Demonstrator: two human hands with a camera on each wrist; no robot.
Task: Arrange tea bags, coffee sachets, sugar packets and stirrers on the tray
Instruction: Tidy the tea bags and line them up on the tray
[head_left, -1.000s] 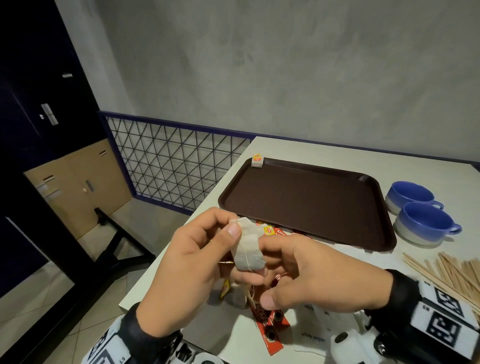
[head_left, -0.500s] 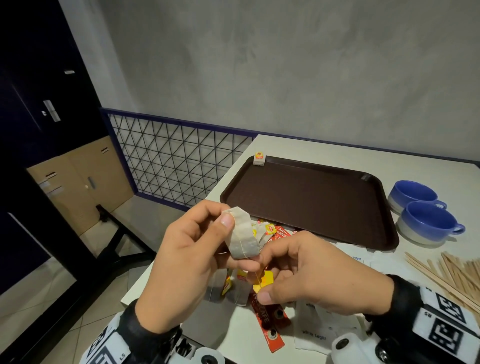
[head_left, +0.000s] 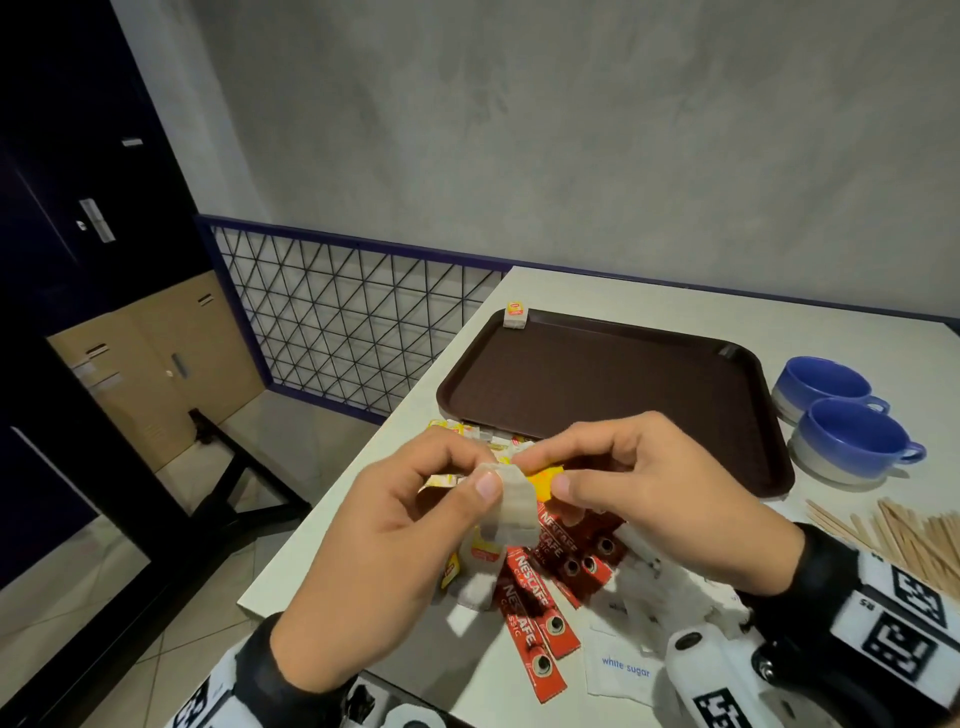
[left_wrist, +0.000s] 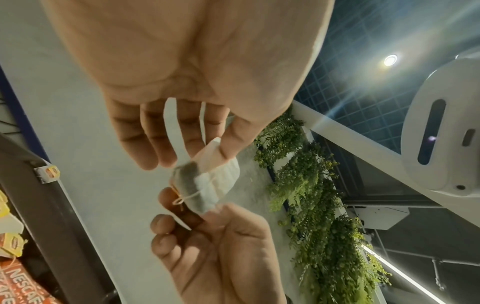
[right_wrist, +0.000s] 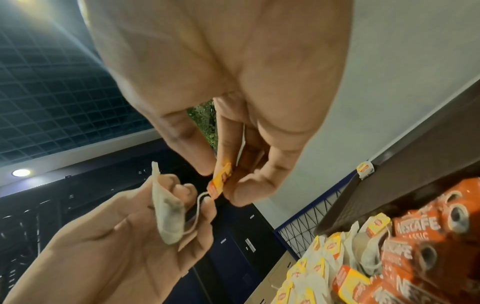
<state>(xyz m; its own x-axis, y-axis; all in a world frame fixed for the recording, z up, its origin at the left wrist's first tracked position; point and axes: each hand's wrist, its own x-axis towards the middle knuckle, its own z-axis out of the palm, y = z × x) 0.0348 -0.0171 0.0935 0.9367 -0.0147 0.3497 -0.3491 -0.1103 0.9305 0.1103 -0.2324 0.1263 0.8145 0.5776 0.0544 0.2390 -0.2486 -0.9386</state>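
A pale tea bag (head_left: 514, 501) hangs above the table's near left part, pinched at its top by my left hand (head_left: 483, 475). My right hand (head_left: 545, 473) pinches the bag's yellow tag (head_left: 548, 475) just to its right. The right wrist view shows the tag (right_wrist: 219, 181) between thumb and forefinger, with its string running to the tea bag (right_wrist: 167, 216). The brown tray (head_left: 597, 384) lies beyond the hands, with one tea bag (head_left: 515, 315) at its far left corner. Under the hands lie loose tea bags (head_left: 480, 553), red coffee sachets (head_left: 530, 618) and white sugar packets (head_left: 623, 670). Wooden stirrers (head_left: 914, 535) lie at the right.
Two blue cups (head_left: 852, 441) stand right of the tray. The table's left edge (head_left: 363, 462) drops to a tiled floor, with a wire grid railing (head_left: 337, 322) behind. A grey wall closes the back.
My right hand came up from under the tea bag and now pinches the yellow tag beside it. My left hand kept its hold on the bag, which tilted a little.
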